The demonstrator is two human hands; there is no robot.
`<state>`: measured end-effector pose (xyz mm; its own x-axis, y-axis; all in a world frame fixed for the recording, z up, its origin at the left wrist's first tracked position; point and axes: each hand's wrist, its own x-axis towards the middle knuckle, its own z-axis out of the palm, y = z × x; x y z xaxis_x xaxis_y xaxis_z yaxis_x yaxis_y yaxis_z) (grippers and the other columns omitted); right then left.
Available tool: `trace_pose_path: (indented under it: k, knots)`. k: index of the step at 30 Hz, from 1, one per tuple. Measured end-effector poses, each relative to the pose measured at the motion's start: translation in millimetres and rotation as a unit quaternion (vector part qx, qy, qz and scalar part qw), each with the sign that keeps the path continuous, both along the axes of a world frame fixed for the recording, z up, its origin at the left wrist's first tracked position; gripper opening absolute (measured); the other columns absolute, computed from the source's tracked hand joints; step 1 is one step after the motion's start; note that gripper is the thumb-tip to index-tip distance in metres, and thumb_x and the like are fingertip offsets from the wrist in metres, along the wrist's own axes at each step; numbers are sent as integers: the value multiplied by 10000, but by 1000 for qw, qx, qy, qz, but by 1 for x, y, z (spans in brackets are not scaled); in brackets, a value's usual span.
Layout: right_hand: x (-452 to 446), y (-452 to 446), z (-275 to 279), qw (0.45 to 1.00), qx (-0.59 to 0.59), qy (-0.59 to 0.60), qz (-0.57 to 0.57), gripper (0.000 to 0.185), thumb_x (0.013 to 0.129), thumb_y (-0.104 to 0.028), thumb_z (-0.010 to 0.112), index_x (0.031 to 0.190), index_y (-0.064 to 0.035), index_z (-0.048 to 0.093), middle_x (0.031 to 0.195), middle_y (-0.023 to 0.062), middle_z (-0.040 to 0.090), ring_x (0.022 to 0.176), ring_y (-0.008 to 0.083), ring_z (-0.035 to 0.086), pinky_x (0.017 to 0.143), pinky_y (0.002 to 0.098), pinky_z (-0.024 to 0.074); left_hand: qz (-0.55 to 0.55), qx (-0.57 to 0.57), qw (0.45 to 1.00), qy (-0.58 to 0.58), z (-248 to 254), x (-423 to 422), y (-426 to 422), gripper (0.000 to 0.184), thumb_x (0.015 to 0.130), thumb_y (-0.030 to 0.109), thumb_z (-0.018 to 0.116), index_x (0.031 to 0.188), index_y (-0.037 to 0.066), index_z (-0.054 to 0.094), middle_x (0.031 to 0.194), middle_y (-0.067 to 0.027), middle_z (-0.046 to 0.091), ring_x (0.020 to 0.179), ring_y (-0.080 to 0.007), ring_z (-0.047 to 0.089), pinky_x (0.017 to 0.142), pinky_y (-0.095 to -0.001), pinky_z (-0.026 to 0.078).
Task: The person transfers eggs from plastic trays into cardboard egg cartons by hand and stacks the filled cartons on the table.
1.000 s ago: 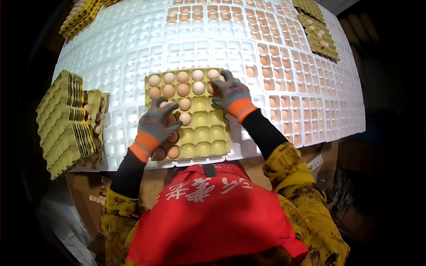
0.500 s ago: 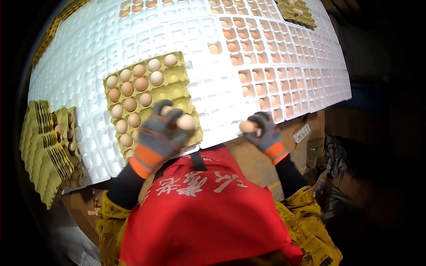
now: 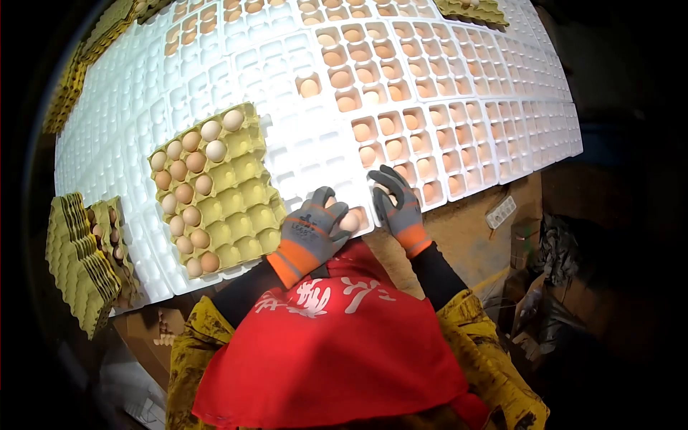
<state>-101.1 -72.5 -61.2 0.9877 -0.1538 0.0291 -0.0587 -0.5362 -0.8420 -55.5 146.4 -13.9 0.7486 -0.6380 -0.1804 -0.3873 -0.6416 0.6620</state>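
Cupping eggs (image 3: 350, 221) | left hand (image 3: 315, 226) and right hand (image 3: 400, 206) half-curled | red apron (image 3: 322, 373): white characters (image 3: 313, 297) | glove print (image 3: 308, 223): blurred

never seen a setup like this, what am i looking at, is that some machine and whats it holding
No machine here: these are a person's own two hands in grey and orange gloves. One camera, worn on the head, takes every picture, looking forward and down, so you also see the wearer's red apron.

White trays cover the surface; those toward the right hold many eggs. On top of them lies a yellow-green tray, partly filled.

The left hand curls around eggs at the near edge of the white trays. The right hand has another at its fingers, mostly hidden, so its grip is hard to judge.
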Motion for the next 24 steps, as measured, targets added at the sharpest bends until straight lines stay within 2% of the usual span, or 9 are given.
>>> trace_pose_path:
  k: [1, 3, 8, 9, 13, 16, 20, 23, 24]
  knots:
    - [3, -5, -6, 1000, -10, 24, 15, 304, 945, -90, 628, 1245, -56, 664, 1171, 125, 667, 1174, 274, 600, 957, 385, 494, 4, 10, 1000, -11, -2, 0, -9, 428, 742, 241, 778, 1141, 142, 659, 1209, -139, 553, 926, -373, 649, 779, -455, 545]
    - [8, -17, -3, 946, 263, 176, -70, 325, 959, -91, 610, 1278, -33, 634, 1192, 123, 664, 1195, 254, 594, 947, 365, 508, 19, 29, 999, -36, -9, 4, -23, 425, 744, 243, 772, 1137, 135, 654, 1195, -149, 561, 923, -376, 648, 774, -461, 546]
    - [16, -42, -13, 976, 200, -33, 78, 403, 979, -130, 553, 1355, 15, 538, 1301, 111, 578, 1143, 201, 590, 961, 309, 512, 36, 100, 994, -5, -23, 16, -39, 386, 805, 239, 709, 1170, 131, 645, 1221, -189, 553, 974, -394, 640, 788, -469, 551]
    - [28, -39, 9, 920, 375, 115, 1, 404, 964, -134, 571, 1334, 25, 549, 1319, 122, 582, 1187, 215, 582, 998, 329, 490, 62, 74, 995, -30, -24, 13, -39, 397, 814, 229, 701, 1195, 135, 640, 1231, -193, 555, 982, -395, 640, 794, -462, 552]
    - [50, -21, -1, 951, 304, 29, 45, 431, 923, -80, 629, 1344, -21, 554, 1296, 102, 592, 1166, 193, 577, 978, 312, 485, 162, -38, 975, -149, -35, 15, -31, 430, 865, 149, 661, 1290, 127, 604, 1268, -198, 570, 1008, -397, 640, 812, -442, 545]
    - [63, -8, 8, 980, 171, 13, 99, 456, 871, 6, 640, 1316, -75, 586, 1283, 83, 597, 1157, 194, 580, 932, 319, 494, 264, -120, 952, -99, -45, 33, -29, 430, 858, 153, 692, 1269, 80, 587, 1214, -167, 612, 1027, -366, 633, 850, -416, 532]
    - [78, 3, -16, 955, -113, -126, 245, 408, 884, -48, 664, 1288, -70, 612, 1249, 113, 638, 1179, 281, 594, 937, 368, 510, 209, 6, 968, -142, -73, 33, -18, 438, 851, 122, 693, 1277, 80, 601, 1193, -163, 624, 996, -338, 631, 873, -411, 513]
    - [73, 3, -17, 984, 124, -7, 131, 404, 903, -50, 660, 1304, -70, 614, 1225, 122, 649, 1163, 280, 611, 961, 372, 502, 318, -165, 933, -29, -43, 44, -24, 448, 852, 111, 682, 1291, 69, 602, 1195, -163, 622, 1026, -318, 624, 900, -400, 500]
    - [73, -1, -22, 982, 159, 18, 100, 402, 933, -33, 634, 1333, -45, 595, 1257, 128, 644, 1166, 254, 625, 994, 357, 496, 310, -164, 933, -79, -41, 50, -24, 478, 850, 78, 660, 1321, 53, 578, 1211, -161, 610, 1081, -299, 597, 923, -378, 484]
